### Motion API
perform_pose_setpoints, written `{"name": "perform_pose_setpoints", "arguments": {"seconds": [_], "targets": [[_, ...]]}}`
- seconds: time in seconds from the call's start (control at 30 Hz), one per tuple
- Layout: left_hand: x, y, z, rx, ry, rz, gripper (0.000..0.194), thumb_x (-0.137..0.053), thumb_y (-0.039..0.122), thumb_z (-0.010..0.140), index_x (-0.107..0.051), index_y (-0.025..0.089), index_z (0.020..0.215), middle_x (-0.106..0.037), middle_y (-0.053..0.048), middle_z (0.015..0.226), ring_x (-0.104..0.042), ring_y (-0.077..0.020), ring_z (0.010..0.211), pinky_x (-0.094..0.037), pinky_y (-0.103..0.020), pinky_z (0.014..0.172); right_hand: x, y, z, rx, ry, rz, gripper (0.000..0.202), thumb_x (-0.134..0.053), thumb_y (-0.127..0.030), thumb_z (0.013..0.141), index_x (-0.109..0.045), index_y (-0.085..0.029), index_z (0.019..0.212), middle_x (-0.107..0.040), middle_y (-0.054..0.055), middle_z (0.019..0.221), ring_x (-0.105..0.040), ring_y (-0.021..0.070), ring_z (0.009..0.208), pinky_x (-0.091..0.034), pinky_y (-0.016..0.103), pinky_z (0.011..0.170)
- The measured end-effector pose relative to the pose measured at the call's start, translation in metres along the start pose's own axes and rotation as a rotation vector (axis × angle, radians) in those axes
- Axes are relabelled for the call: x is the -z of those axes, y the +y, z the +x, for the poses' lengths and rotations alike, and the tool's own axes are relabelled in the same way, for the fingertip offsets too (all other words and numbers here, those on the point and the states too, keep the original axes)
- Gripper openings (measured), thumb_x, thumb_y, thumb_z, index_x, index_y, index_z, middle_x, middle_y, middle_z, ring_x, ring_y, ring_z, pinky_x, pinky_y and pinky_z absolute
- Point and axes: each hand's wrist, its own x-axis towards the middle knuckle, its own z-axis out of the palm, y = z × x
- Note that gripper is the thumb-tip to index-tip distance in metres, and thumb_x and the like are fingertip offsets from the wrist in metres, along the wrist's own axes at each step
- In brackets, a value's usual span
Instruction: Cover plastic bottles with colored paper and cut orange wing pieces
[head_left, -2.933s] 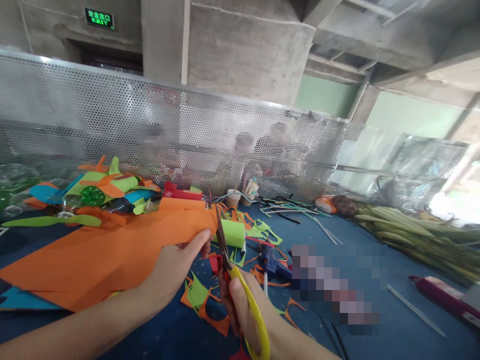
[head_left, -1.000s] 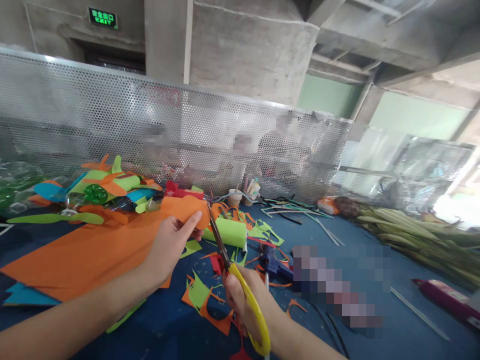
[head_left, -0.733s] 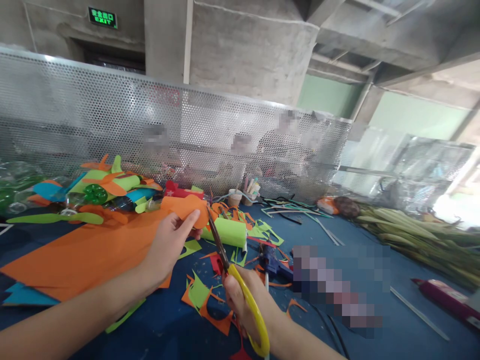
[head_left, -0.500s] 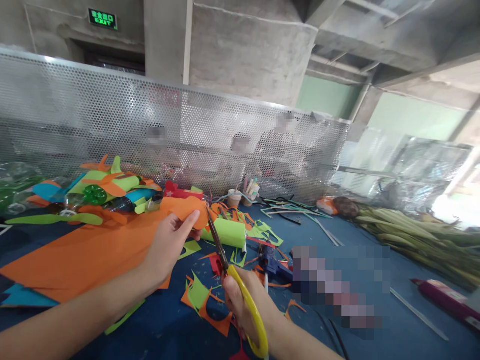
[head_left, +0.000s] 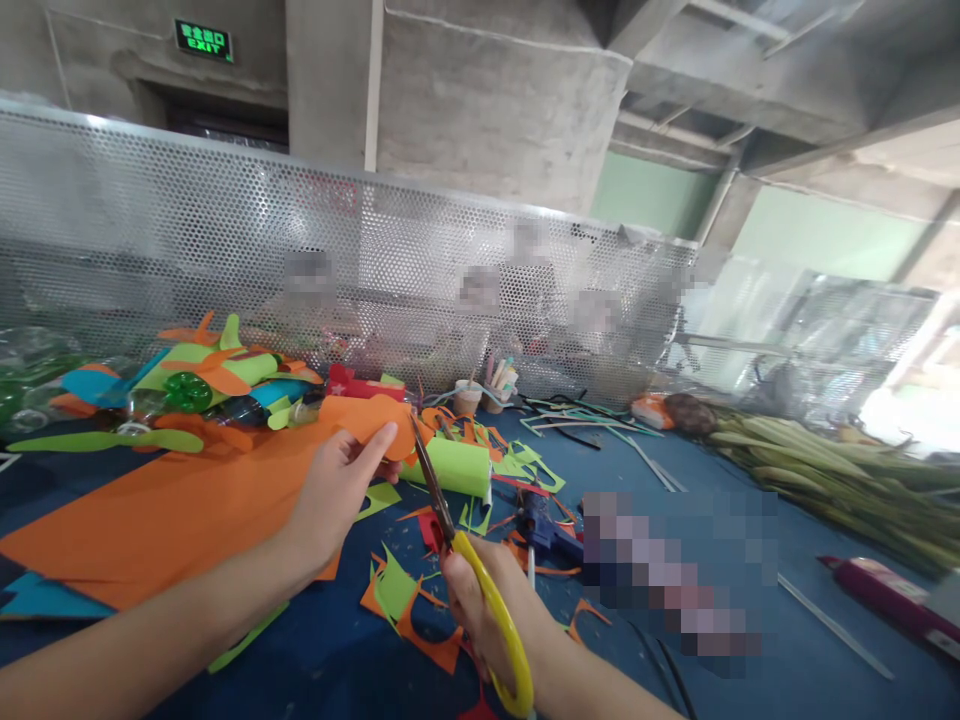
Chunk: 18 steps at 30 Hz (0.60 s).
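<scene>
My left hand [head_left: 346,480] pinches a piece of orange paper [head_left: 375,418] between thumb and fingers, above the table. In my right hand [head_left: 484,595] is a pair of scissors [head_left: 491,600] with yellow handles, its blades pointing up and away toward the right edge of that paper. The blade tips are at the paper's edge; whether they bite into it I cannot tell. Just behind the blades lies a lime-green paper-wrapped cylinder [head_left: 454,465]. Under my left forearm spreads a large orange sheet [head_left: 195,510]. Green and orange scraps [head_left: 397,590] lie between my hands.
Paper-bladed bottle models [head_left: 210,370] crowd the back left. A blue glue gun [head_left: 547,530] lies right of the scissors. Cups with pens [head_left: 499,385] stand by the perforated metal screen [head_left: 420,270]; people are behind it. Corn husks [head_left: 810,470] and a purple tube [head_left: 885,595] lie at right.
My hands, the orange paper and the scissors hold nearly the same pose. The view has shifted very slightly, and a person behind the screen has moved left.
</scene>
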Motion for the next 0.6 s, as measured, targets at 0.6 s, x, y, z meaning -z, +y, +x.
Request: {"name": "perform_pose_setpoints", "arguments": {"seconds": [0.6], "targets": [[-0.0014, 0.0013, -0.0043, -0.059, -0.062, -0.012, 0.038, -0.077, 0.055, 0.071, -0.069, 0.018, 0.072, -0.066, 0.000, 0.060, -0.061, -0.0170, 0.057, -0.048, -0.028, 0.060, 0.0081, 0.0057, -0.0033, 0.242, -0.101, -0.133, 0.068, -0.014, -0.077, 0.095, -0.049, -0.021, 0.082, -0.058, 0.005, 0.074, -0.054, 0.0164, 0.066, -0.049, 0.028, 0.065]]}}
